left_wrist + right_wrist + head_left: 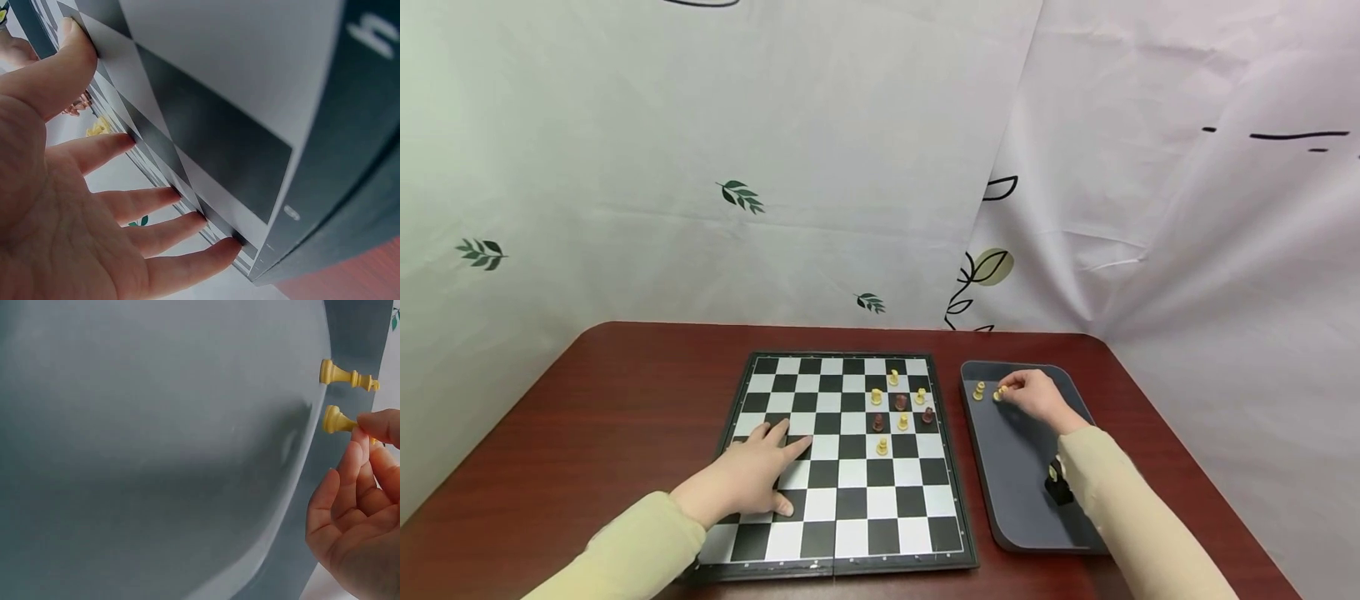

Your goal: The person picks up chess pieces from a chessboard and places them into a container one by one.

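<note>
My right hand (1037,396) pinches a yellow chess piece (337,420) between thumb and fingertips at the far end of the grey tray (1007,475). The piece's top is hidden by the fingers; whether its base touches the tray I cannot tell. Beside it stands another yellow chess piece (347,375), tall and slim with a small cross-like top. On the left part of the chessboard (852,502), my left hand (758,468) rests with fingers spread, fingertips touching the squares. Several yellow pieces (882,447) and three dark red pieces (878,423) stand on the board's right half.
Under the right forearm, a small black object (1058,490) lies in the tray, partly covered by the sleeve. The board and tray sit apart on a dark red table (625,400). A white cloth with leaf prints (820,250) hangs behind the table.
</note>
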{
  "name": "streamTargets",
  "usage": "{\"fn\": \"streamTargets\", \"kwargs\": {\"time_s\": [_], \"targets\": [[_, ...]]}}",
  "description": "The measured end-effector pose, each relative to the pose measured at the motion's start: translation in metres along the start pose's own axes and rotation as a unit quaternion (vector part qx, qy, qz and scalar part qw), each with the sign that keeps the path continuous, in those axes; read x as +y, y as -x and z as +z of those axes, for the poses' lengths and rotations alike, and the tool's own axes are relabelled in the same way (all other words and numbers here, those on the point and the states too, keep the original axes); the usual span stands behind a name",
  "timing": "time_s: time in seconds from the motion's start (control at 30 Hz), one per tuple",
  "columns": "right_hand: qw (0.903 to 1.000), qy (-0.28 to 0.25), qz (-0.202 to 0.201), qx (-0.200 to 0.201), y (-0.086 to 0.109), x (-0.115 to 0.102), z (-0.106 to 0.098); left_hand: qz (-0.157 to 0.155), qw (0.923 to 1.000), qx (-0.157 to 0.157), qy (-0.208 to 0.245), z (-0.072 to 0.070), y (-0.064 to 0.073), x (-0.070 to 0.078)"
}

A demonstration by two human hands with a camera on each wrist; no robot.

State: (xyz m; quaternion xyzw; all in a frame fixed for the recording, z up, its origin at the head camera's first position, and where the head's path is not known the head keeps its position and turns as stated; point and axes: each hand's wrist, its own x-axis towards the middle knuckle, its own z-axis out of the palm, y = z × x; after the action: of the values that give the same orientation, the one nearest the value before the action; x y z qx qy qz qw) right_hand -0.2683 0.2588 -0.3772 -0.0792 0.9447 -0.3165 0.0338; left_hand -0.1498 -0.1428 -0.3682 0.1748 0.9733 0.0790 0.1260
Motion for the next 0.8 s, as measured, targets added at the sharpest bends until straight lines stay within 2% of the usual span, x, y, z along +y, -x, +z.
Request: {"fn": "streamTargets", "kwargs": {"time_s": [0.8], "targets": [[0.9995,0.015,0.029,0.000,-0.0097,0.0031,0.0096,0.001,0.9999,0.002,0.011,-0.0012,0.0027,0.0014]]}}
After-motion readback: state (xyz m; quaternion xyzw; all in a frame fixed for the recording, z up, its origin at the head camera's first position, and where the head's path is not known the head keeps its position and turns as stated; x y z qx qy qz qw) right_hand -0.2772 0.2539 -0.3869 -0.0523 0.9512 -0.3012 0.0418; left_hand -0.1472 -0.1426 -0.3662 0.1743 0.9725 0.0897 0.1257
